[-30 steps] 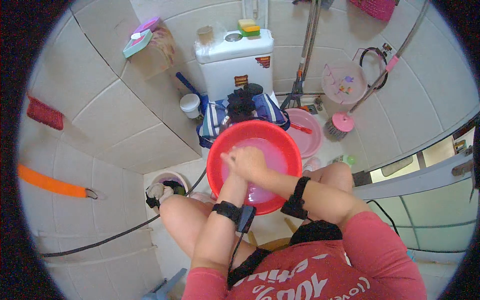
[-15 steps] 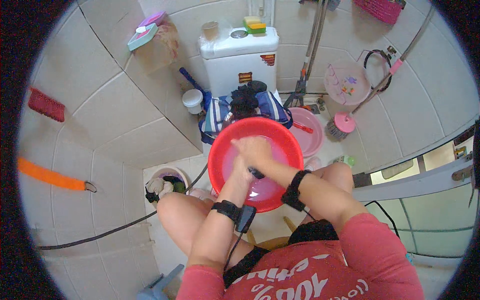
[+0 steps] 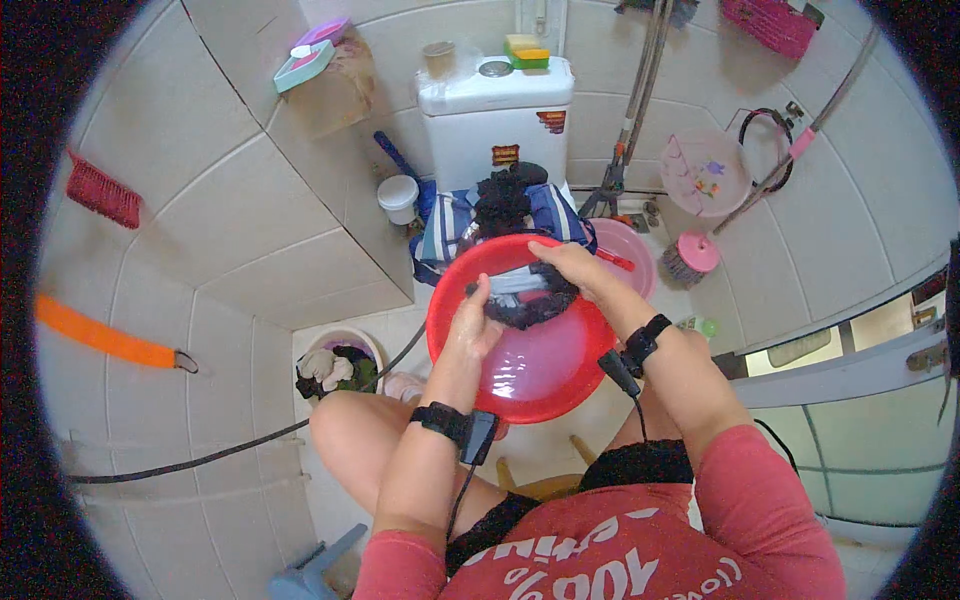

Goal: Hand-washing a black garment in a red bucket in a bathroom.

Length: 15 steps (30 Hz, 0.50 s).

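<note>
A red basin (image 3: pixel 596 390) with cloudy water sits before my knees. Over its far half, a wet black garment (image 3: pixel 520 311) with a pale grey-blue part is stretched between my two hands; its exact kind does not show. My left hand (image 3: pixel 474 325) grips the left end, thumb on top. At the far right end my right hand (image 3: pixel 566 264) is closed on the edge near the basin's rim. Fingers under the cloth are hidden. Each wrist carries a black strap with a small device.
Behind the basin, a blue-striped bag with black clothes (image 3: pixel 503 205) rests against the toilet (image 3: pixel 495 130). A pink basin (image 3: pixel 640 262) stands at the right, a tub of laundry (image 3: pixel 372 345) at the left. A dark hose (image 3: pixel 230 456) crosses the floor.
My hands were pressed together inside the basin, with little of the cloth showing. They have moved apart and up, spreading the black garment between them. The view has shifted slightly.
</note>
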Each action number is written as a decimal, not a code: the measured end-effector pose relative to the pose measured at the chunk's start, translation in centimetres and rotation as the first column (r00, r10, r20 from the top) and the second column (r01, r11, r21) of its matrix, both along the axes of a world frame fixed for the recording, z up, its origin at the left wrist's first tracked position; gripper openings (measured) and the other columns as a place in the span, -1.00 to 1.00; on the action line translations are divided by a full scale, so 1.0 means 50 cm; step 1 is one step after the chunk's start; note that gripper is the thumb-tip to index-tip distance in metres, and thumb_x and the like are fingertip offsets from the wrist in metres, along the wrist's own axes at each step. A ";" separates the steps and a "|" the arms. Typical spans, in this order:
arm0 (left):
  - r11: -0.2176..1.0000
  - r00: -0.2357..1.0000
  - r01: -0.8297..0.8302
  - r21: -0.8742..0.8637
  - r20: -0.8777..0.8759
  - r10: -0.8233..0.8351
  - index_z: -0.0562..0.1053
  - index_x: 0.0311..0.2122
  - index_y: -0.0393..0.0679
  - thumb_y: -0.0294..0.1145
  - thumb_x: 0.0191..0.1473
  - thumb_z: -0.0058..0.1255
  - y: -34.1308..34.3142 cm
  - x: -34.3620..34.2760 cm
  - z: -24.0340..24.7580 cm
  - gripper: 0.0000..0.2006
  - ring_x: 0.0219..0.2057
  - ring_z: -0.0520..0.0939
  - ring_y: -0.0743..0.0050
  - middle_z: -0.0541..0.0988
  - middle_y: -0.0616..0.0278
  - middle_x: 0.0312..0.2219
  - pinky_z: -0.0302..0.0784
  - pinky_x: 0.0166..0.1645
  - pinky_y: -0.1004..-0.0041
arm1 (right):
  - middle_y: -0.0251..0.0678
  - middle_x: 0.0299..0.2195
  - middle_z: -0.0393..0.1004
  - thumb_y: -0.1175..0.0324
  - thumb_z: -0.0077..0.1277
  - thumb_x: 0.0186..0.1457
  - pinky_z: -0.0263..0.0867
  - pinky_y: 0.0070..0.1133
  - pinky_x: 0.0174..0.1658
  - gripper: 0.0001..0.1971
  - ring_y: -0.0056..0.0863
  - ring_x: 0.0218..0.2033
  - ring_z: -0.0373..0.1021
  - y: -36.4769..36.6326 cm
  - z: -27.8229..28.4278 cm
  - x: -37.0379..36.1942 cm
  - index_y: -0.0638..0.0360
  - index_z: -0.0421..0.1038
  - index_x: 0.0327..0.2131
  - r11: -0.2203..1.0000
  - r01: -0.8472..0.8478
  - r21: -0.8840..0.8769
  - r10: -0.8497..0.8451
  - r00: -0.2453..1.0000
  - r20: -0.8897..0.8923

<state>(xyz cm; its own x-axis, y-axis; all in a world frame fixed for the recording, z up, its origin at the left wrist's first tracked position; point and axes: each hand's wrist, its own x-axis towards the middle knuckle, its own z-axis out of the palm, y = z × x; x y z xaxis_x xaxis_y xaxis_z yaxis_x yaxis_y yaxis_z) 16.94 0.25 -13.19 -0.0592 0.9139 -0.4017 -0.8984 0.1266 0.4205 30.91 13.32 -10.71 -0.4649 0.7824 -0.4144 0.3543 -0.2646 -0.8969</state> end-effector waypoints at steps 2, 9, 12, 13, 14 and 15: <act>0.990 0.990 -0.140 0.022 0.015 0.140 0.30 -0.07 -0.19 -0.08 0.07 -0.14 0.012 0.004 -0.017 -0.57 -0.14 0.45 0.25 0.46 0.19 -0.19 0.33 -0.01 0.20 | -0.28 -0.45 0.49 0.02 0.01 -0.04 0.27 -0.50 -0.36 -0.60 -0.48 -0.44 0.39 -0.007 -0.017 -0.001 0.16 0.47 -0.29 1.000 0.028 -0.001 -0.028 0.996 -0.083; 0.562 0.968 -0.220 0.797 0.250 0.024 0.34 -0.23 -0.09 0.02 0.05 -0.16 0.011 0.011 -0.121 -0.63 -0.29 0.51 0.36 0.48 0.25 -0.33 0.44 -0.19 0.29 | -0.13 -0.56 0.47 0.02 -0.16 -0.01 0.32 -0.23 -0.38 -0.62 -0.14 -0.48 0.43 -0.227 0.078 -0.139 0.14 0.46 -0.49 0.495 -0.550 0.673 0.249 0.831 0.497; 0.985 0.981 -0.170 0.019 0.099 0.167 0.36 -0.28 -0.04 0.01 0.08 -0.24 0.035 0.082 -0.030 -0.67 -0.35 0.53 0.38 0.49 0.29 -0.41 0.45 -0.25 0.31 | -0.12 -0.54 0.47 0.02 -0.24 0.03 0.33 -0.23 -0.37 -0.59 -0.14 -0.47 0.43 -0.107 0.013 -0.102 0.12 0.48 -0.48 0.734 -0.310 0.605 -0.051 0.863 0.503; 0.996 0.992 -0.085 -0.035 0.093 0.088 0.36 -0.29 -0.02 -0.02 0.08 -0.25 0.038 0.067 -0.055 -0.69 -0.37 0.53 0.38 0.50 0.30 -0.43 0.46 -0.28 0.32 | -0.12 -0.51 0.48 0.04 -0.28 0.05 0.33 -0.24 -0.37 -0.58 -0.13 -0.46 0.43 -0.096 0.017 -0.104 0.11 0.50 -0.48 0.737 -0.289 0.610 -0.065 0.869 0.490; 0.996 0.996 0.000 -0.089 0.092 0.008 0.37 -0.31 -0.01 -0.04 0.09 -0.26 0.041 0.051 -0.079 -0.71 -0.39 0.54 0.39 0.50 0.32 -0.44 0.46 -0.30 0.34 | -0.12 -0.51 0.48 0.04 -0.28 0.05 0.33 -0.24 -0.37 -0.58 -0.13 -0.46 0.43 -0.106 0.014 -0.117 0.11 0.50 -0.48 0.733 -0.292 0.614 -0.058 0.873 0.484; 0.998 0.991 -0.035 -0.061 0.125 0.042 0.37 -0.30 -0.03 -0.09 0.08 -0.21 0.036 0.077 -0.029 -0.75 -0.43 0.54 0.43 0.51 0.30 -0.42 0.48 -0.34 0.35 | -0.12 -0.50 0.48 0.04 -0.28 0.05 0.33 -0.24 -0.36 -0.59 -0.13 -0.45 0.43 -0.122 0.016 -0.104 0.10 0.50 -0.48 0.696 -0.368 0.616 0.008 0.862 0.506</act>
<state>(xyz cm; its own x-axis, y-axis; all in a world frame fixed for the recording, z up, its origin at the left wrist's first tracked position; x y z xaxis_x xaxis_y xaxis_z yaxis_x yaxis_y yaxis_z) 20.81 2.03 -14.62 -0.0396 0.8866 -0.4608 -0.9484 0.1119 0.2967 25.73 7.21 -9.93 -0.5448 0.8386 -0.0033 0.7149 0.4624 -0.5245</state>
